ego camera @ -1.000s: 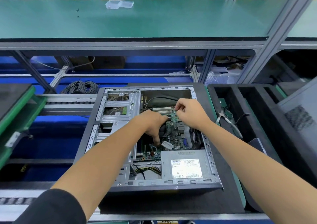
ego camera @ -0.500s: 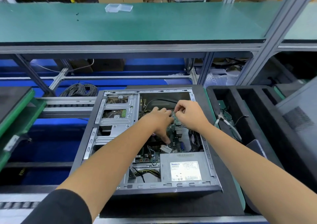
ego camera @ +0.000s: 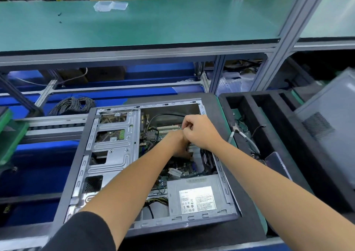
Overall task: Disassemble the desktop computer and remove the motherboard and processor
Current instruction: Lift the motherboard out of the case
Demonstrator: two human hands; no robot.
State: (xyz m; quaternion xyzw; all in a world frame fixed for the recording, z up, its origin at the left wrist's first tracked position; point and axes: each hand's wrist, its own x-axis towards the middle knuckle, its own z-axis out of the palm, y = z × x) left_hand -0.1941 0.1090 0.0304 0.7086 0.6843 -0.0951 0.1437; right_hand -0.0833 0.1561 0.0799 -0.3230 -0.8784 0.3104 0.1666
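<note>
Head view. Your left hand (ego camera: 178, 145) is down inside the open computer case (ego camera: 80, 164), its fingers hidden under your right hand, so I cannot tell whether they grip anything. Your right hand (ego camera: 201, 131) lies across it, fingers (ego camera: 185, 124) curled in a pinch on something small just above the motherboard (ego camera: 153, 135); what it is cannot be made out.

Location of the work: the motherboard sits in the case directly beneath your fingers, not yet lifted out. The white expansion slots (ego camera: 169, 128) lie just beyond your fingertips, and a black cable (ego camera: 163, 116) arcs past them. The power supply (ego camera: 197, 197) remains installed on the near side of your fingers, wrist-ward. The drive cage (ego camera: 115, 147) stands to the left of both hands.

Progress, as judged: the side panel is off and the interior exposed. Board, power supply and wiring all appear in place; the processor is not visible. Most of the job remains.

Beside the case, a foam tray (ego camera: 269, 120) holds pliers (ego camera: 242, 133).
</note>
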